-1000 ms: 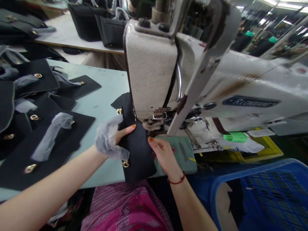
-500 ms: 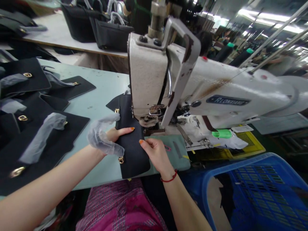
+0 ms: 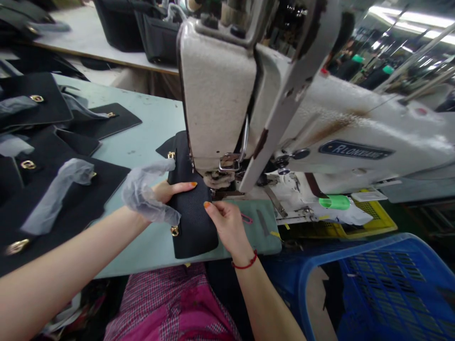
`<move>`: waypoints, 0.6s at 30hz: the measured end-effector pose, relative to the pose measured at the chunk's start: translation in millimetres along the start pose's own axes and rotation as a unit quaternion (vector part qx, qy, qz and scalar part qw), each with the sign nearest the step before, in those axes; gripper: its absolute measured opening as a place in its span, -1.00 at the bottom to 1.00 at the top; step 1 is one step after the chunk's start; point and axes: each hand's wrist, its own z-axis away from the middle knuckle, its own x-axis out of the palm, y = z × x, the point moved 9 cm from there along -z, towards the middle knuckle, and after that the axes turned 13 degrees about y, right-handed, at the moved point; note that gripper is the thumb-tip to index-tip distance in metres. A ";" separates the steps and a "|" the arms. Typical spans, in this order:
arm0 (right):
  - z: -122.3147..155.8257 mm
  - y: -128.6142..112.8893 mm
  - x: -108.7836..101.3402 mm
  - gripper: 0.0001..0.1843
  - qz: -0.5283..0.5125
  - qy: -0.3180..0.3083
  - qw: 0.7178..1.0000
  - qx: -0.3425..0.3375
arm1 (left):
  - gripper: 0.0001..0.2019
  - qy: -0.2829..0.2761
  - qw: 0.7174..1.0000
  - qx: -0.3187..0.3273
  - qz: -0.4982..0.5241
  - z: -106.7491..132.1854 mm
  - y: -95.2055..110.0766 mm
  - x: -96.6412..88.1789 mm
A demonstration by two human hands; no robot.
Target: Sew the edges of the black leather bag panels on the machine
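A black bag piece lies lengthwise on the pale green table under the head of a white sewing machine. Its handle is wrapped in cloudy plastic and joined at both ends by gold fittings. My left hand reaches through the handle, thumb pressed on top of the piece, its other fingers mostly hidden. With thumb above and fingers curled, my right hand pinches the right edge close to the needle area, which the machine partly hides.
More black bag pieces with wrapped handles cover the table's left. A pink-handled tool lies right of my right hand. Beyond stand a blue basket, a yellow crate and finished-looking black bags on another table.
My view has come closer to the machine, whose head looks larger. Both hands keep their hold on the bag piece, which shows little movement relative to the machine.
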 end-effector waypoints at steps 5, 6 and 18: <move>-1.8 0.5 0.6 -0.51 0.010 0.005 1.000 0.002 | -0.69 0.014 0.999 -0.019 -0.028 0.2 1.0 -0.9; -2.1 0.3 0.7 -0.51 0.007 0.007 1.000 0.001 | -0.68 0.012 1.000 -0.019 -0.021 -0.7 1.3 -0.8; -5.4 -3.2 2.3 -0.51 0.007 0.002 1.000 -0.017 | -0.44 -0.033 0.997 -0.069 0.019 -20.2 -19.1 -3.8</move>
